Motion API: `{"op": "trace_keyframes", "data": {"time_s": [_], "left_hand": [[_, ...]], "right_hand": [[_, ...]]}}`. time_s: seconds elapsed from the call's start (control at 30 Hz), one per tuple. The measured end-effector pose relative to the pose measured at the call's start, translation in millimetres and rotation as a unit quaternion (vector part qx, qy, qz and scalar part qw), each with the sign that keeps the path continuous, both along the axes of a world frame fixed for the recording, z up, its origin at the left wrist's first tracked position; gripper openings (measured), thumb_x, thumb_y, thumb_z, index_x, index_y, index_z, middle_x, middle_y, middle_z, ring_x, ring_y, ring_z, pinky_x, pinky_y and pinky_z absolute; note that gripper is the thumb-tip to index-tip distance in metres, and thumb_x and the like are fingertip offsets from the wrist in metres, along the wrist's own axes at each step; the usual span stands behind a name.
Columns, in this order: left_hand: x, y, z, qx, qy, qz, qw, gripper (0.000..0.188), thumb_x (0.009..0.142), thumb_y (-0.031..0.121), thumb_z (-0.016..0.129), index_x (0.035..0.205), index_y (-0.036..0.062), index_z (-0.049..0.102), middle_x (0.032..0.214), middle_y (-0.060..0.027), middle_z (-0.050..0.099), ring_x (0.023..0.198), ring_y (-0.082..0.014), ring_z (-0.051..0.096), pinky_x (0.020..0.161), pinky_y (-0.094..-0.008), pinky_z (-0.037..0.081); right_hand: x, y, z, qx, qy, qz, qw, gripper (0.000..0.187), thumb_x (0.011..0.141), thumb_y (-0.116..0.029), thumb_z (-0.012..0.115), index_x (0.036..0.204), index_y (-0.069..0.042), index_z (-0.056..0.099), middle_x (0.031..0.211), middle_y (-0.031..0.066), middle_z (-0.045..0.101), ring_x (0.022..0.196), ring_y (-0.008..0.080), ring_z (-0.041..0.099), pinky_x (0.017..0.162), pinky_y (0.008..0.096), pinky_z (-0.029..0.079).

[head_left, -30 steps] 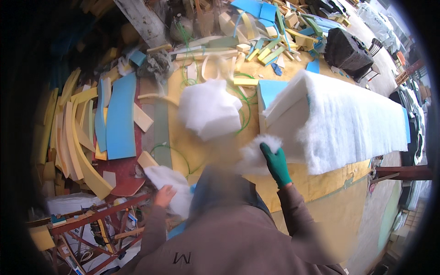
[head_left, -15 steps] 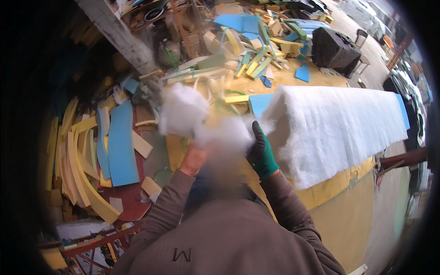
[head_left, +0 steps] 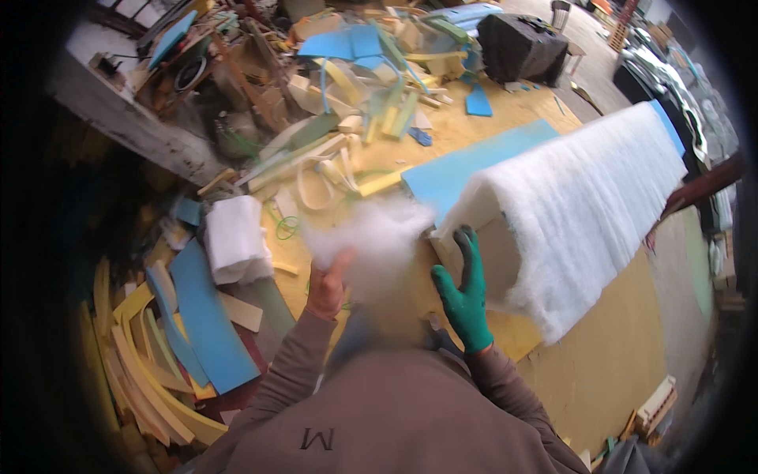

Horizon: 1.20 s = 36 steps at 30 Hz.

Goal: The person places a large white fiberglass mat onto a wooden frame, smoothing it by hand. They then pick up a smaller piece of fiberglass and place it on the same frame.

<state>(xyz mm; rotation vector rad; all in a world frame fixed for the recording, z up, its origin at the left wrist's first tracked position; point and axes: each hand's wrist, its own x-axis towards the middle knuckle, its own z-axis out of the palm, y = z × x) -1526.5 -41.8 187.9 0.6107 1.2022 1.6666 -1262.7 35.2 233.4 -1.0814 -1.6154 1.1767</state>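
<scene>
A fluffy piece of white wadding [head_left: 375,233], blurred by motion, is in my bare left hand [head_left: 326,288]. The thumb lies against the wadding and the other fingers are partly hidden. My right hand [head_left: 466,292], in a green glove with dark fingertips, is held up with thumb and fingers apart and nothing in it. It is beside the near end of a pale foam block [head_left: 493,257]. White batting [head_left: 588,205] is draped over that block and hangs down its side. Under and behind the block lies a blue foam sheet [head_left: 474,162].
A folded bundle of white batting [head_left: 237,237] sits at the left. Blue foam strips [head_left: 209,316] and curved yellow offcuts [head_left: 150,379] pile up at the lower left. More foam scraps [head_left: 379,87] cover the table's far side, near a dark wrapped block [head_left: 521,51].
My right hand has come away from the wadding, its fingers spreading beside the block's end. The wadding stays with my left hand. The whole view has shifted, showing more of the blue sheet.
</scene>
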Motion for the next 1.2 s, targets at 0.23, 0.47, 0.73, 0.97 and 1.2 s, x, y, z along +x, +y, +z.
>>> {"op": "trace_keyframes", "data": {"time_s": [0.23,0.47,0.73,0.97,1.2], "left_hand": [[-68.1,48.6,5.2,0.105,0.263,-0.174,0.943,0.029,0.107,0.014,0.071,0.134,0.0032,0.069,0.126,-0.0052,0.072,0.113,-0.0172,0.068,0.099,-0.0352,0.055],[-96.2,92.4,-2.3,-0.043,0.054,-0.308,0.949,0.023,0.106,0.018,0.074,0.125,0.006,0.07,0.114,-0.0007,0.074,0.088,-0.0049,0.064,0.075,-0.0259,0.053],[-104.5,112.9,24.8,-0.139,0.009,-0.25,0.958,0.058,0.107,0.036,0.072,0.152,0.0085,0.048,0.135,-0.0067,0.065,0.109,-0.0127,0.067,0.092,-0.0307,0.055],[-42.7,138.9,34.1,0.089,0.175,-0.43,0.881,0.07,0.096,0.012,0.083,0.157,0.0036,0.049,0.14,-0.0048,0.065,0.123,-0.0162,0.064,0.105,-0.0331,0.052],[-19.0,151.4,44.1,0.01,0.05,-0.432,0.901,0.045,0.099,0.001,0.077,0.142,0.0022,0.065,0.13,-0.0027,0.07,0.12,-0.0157,0.066,0.104,-0.0341,0.053]], "right_hand": [[-111.1,26.0,27.9,-0.097,0.006,0.115,0.989,0.075,0.097,-0.027,0.082,0.157,0.004,0.049,0.144,0.022,0.064,0.131,0.027,0.063,0.112,0.0431,0.051],[-114.8,9.9,-1.3,-0.229,0.06,0.026,0.971,0.049,0.103,-0.009,0.068,0.15,0.003,0.057,0.136,0.0059,0.068,0.119,0.0138,0.064,0.106,0.0322,0.052],[-81.3,6.3,-20.8,-0.199,0.133,-0.107,0.965,0.046,0.104,-0.008,0.067,0.148,0.004,0.058,0.136,0.0072,0.069,0.12,0.0149,0.065,0.107,0.033,0.053],[-57.4,14.8,-1.4,-0.093,-0.008,-0.016,0.996,0.056,0.101,-0.003,0.068,0.155,0.0,0.054,0.145,0.0078,0.065,0.132,0.0185,0.061,0.114,0.0359,0.049],[-15.0,15.3,12.0,-0.142,0.14,-0.044,0.979,0.079,0.098,-0.013,0.077,0.166,-0.004,0.038,0.158,0.0088,0.052,0.146,0.021,0.049,0.121,0.039,0.042]]}}
